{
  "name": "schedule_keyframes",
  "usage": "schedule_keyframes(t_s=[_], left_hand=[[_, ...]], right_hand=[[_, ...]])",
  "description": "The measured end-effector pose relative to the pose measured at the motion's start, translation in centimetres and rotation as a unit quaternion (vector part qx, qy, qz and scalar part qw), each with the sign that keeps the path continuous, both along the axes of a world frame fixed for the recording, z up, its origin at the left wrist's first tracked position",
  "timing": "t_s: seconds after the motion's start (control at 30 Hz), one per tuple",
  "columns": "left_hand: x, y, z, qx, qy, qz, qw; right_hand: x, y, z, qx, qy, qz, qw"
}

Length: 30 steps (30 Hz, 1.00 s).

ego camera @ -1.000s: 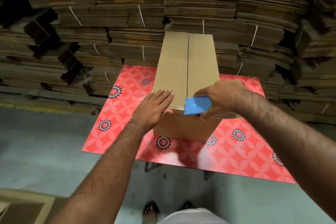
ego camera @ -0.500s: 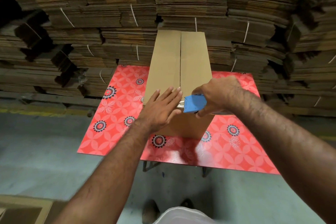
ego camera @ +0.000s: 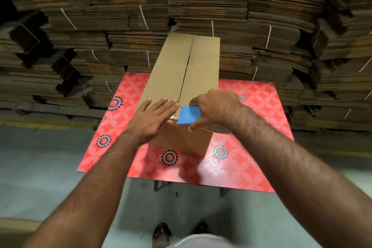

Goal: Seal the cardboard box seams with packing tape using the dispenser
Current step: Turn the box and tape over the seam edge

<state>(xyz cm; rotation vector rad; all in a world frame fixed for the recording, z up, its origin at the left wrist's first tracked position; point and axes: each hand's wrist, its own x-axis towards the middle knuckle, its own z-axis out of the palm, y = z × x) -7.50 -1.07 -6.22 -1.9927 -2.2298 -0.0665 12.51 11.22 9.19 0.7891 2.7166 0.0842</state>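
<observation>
A long brown cardboard box (ego camera: 179, 70) stands on a red flower-patterned table (ego camera: 251, 147), its two top flaps meeting along a centre seam that runs away from me. My right hand (ego camera: 215, 108) grips a blue tape dispenser (ego camera: 188, 115) at the near end of that seam, with the tape roll partly hidden under my palm. My left hand (ego camera: 153, 117) lies flat on the left flap at the near edge, fingers straight and reaching toward the dispenser. A short bit of clear tape shows at the box's near top edge.
Tall stacks of flattened cardboard (ego camera: 261, 16) bound with white straps fill the whole background behind the table. Grey concrete floor (ego camera: 40, 177) lies on the near side, with my feet (ego camera: 161, 233) below. A cardboard piece shows at the bottom left corner.
My left hand has slid right along the flap toward the seam and dispenser. The dispenser has shifted slightly up to the box's near top edge. The view has tilted a little.
</observation>
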Motion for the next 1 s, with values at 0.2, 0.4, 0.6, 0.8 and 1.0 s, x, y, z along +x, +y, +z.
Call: schedule_keyframes(t_s=[0.2,0.4,0.6,0.8,1.0], left_hand=[[-0.3,-1.0,0.1,0.006,0.008,0.045,0.999],[-0.2,-1.0,0.0,0.024,-0.013,0.047,0.999],[1.0,-1.1,0.3,0.062,-0.023,0.039,0.997],[2.0,-0.3,-1.0,0.085,-0.041,0.120,0.988],[5.0,2.7,-0.9,0.061,-0.013,0.028,0.998]], right_hand=[[-1.5,-1.0,-0.2,0.023,-0.003,0.001,1.000],[2.2,1.3,-0.1,0.050,-0.029,-0.015,0.998],[1.5,1.8,-0.4,0.047,-0.037,-0.010,0.998],[1.2,2.6,-0.6,0.003,-0.044,-0.031,0.999],[0.4,2.9,-0.4,0.003,-0.057,-0.026,0.998]])
